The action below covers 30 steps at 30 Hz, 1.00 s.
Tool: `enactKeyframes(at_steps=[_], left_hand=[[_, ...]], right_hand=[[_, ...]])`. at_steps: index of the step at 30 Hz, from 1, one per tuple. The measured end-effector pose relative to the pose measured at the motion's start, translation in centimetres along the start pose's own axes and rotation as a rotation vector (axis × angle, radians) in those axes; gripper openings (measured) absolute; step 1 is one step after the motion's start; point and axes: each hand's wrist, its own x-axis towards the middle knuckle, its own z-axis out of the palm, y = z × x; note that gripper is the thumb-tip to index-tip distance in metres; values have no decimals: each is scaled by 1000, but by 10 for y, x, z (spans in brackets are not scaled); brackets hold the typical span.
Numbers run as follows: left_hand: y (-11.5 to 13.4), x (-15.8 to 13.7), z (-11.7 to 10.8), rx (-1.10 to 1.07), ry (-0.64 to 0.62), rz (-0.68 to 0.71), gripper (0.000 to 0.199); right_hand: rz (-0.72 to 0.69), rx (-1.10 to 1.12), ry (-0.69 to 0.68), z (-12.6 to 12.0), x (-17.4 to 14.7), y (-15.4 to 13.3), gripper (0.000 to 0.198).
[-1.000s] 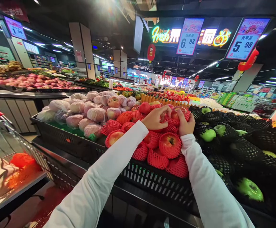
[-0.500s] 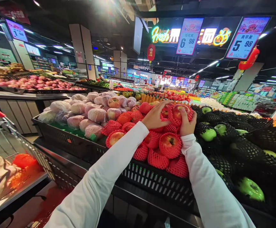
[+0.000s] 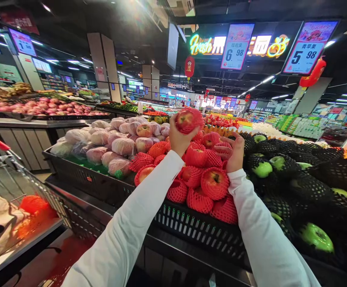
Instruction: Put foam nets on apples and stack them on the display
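My left hand is closed around a red apple in a red foam net, held up above the other apples. My right hand is open, its fingers apart and curved toward the left. It hovers close beside the netted red apples, and whether its fingertips touch one I cannot tell. These apples are heaped at the front of a black slatted crate. To the right of my right hand lie green apples in black foam nets.
Paper-wrapped pale apples fill the crate's left part. A shopping cart with an orange-red net bag stands at the left. Onions lie on a stand behind it. Price screens hang overhead.
The netted apple that was in my right hand is now in my left hand, further left and higher. My right hand has let go and opened, staying near the same spot.
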Motion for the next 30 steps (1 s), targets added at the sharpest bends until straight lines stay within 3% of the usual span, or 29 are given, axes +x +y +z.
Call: enactKeyframes(at_steps=[3, 10, 14, 18, 22, 24, 27, 30], left_hand=[[-12, 6, -2, 59, 163, -139, 74], [-44, 15, -5, 45, 361, -432, 84], [-52, 18, -3, 6, 347, -605, 82], [-40, 8, 5, -22, 122, -699, 82], [-28, -6, 15, 13, -206, -528, 78], [-29, -10, 19, -8, -369, -506, 81], [-35, -11, 23, -171, -663, -617, 84], [-37, -10, 27, -414, -846, -665, 63]], right_hand=[[-32, -18, 48, 0, -1, 0, 75], [-39, -54, 67, 0, -1, -1, 77], [-23, -64, 70, -1, 1, 1, 78], [-27, -78, 52, -2, 2, 3, 75], [-22, -80, 48, -2, 3, 4, 68], [-15, -82, 48, -1, 3, 3, 64], [-11, -82, 44, -2, 3, 3, 65], [-27, -88, 28, -4, 4, 5, 66]])
